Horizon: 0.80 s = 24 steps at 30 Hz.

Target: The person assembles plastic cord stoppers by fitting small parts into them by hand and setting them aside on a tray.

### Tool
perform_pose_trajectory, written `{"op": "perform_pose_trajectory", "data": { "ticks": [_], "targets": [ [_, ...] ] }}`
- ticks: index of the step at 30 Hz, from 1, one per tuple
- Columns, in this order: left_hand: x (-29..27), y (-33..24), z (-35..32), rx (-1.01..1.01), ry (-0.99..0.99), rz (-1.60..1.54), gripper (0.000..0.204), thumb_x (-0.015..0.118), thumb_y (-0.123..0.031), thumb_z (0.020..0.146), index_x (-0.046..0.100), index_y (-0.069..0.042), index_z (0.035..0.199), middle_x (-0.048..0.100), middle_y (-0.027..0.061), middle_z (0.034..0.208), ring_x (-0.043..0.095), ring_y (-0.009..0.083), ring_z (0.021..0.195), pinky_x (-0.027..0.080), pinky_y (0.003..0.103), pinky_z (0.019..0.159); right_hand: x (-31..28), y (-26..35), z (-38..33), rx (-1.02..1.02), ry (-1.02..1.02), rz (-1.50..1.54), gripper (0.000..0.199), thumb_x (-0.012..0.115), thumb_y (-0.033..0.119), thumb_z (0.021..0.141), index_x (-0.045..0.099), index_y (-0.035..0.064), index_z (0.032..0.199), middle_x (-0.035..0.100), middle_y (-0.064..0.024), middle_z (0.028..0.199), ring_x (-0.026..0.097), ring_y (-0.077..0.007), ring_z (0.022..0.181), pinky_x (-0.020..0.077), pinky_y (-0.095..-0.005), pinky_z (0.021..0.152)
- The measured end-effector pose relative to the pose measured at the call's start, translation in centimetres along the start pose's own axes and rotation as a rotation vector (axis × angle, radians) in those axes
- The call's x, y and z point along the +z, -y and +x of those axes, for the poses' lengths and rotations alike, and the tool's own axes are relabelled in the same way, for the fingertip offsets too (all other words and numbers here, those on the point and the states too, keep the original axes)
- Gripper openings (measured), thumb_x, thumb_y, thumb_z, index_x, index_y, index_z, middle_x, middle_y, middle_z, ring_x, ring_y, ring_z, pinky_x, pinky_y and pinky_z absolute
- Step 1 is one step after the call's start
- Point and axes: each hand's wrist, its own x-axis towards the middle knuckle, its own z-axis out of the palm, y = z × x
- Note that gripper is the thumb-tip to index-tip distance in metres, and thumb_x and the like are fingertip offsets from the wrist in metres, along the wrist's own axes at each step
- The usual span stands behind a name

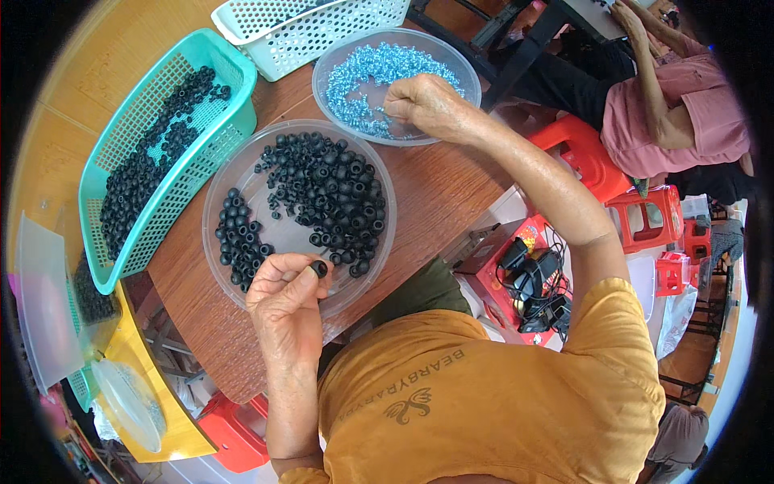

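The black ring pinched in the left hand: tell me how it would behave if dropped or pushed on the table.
The black ring is round, so it would probably roll. It looks light: the left hand holds it by fingertips alone. It seems rubbery, so likely not fragile. Its dull surface suggests little slipperiness.

Bright, even daylight throughout, soft and diffuse, no hard beam. Strongest on the right, where the pale floor washes almost to white. Short, faint shadows only: a soft one under the left hand (284, 302) on the clear round plastic bowl of black rubber rings (234, 173), another under the right hand (425, 103) over the clear round plastic bowl of shiny light-blue metal pieces (459, 64). Small glints on both bowl rims and on the blue pieces. Centre sharp, colours saturated. Heavy fisheye bending toward the rim: curved edges on the brown wooden table (435, 194) and the teal plastic mesh basket (173, 73). Black vignette at all corners. Slight softness and smearing at the far edges.
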Motion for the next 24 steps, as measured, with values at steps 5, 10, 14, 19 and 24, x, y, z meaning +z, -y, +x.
{"op": "perform_pose_trajectory", "data": {
  "ticks": [5,10,14,19,24],
  "targets": [
    [-0.4,0.1,0.1,0.004,0.024,0.002,0.015,0.069,0.003,0.076,0.062,0.003,0.088,0.067,0.0158,0.086,0.065,0.0221,0.077,0.05,0.028,0.069,-0.5,0.3,0.2,-0.004,-0.012,0.016,0.015,0.063,0.015,0.08,0.067,0.0006,0.076,0.065,-0.0135,0.067,0.064,-0.0266,0.063,0.0491,-0.0381,0.062],
    [-0.1,0.0,0.0,-0.011,0.01,0.004,0.016,0.07,0.003,0.075,0.061,0.003,0.088,0.066,0.016,0.086,0.063,0.0217,0.075,0.048,0.028,0.067,-1.5,-1.0,0.2,-0.112,0.059,-0.196,0.006,0.068,0.005,0.073,0.066,0.0007,0.076,0.065,-0.0112,0.067,0.063,-0.0219,0.064,0.0478,-0.0342,0.062],
    [-0.5,0.0,0.1,-0.023,0.034,0.051,0.016,0.07,0.0,0.078,0.058,0.001,0.089,0.064,0.0139,0.085,0.061,0.0232,0.08,0.049,0.035,0.076,-1.8,-0.7,0.0,-0.059,0.234,-0.214,0.006,0.068,0.002,0.07,0.067,0.0008,0.076,0.065,-0.012,0.068,0.064,-0.0233,0.066,0.0482,-0.035,0.062],
    [0.3,-0.1,0.1,-0.032,-0.027,0.025,0.017,0.071,0.003,0.074,0.06,0.002,0.087,0.065,0.0167,0.086,0.06,0.0214,0.072,0.047,0.028,0.066,-1.3,-1.3,0.4,-0.079,0.345,-0.219,0.006,0.069,0.003,0.069,0.069,0.0016,0.075,0.065,-0.0122,0.066,0.064,-0.0229,0.065,0.0484,-0.0364,0.062],
    [0.4,0.1,0.1,-0.029,-0.045,0.049,0.018,0.072,0.003,0.073,0.06,0.002,0.086,0.065,0.0168,0.086,0.06,0.0212,0.072,0.047,0.027,0.066,-1.3,-2.0,0.5,-0.097,0.297,-0.231,0.008,0.065,0.004,0.067,0.062,-0.0001,0.061,0.061,-0.014,0.059,0.06,-0.0236,0.057,0.0456,-0.0378,0.055]
  ]
}}
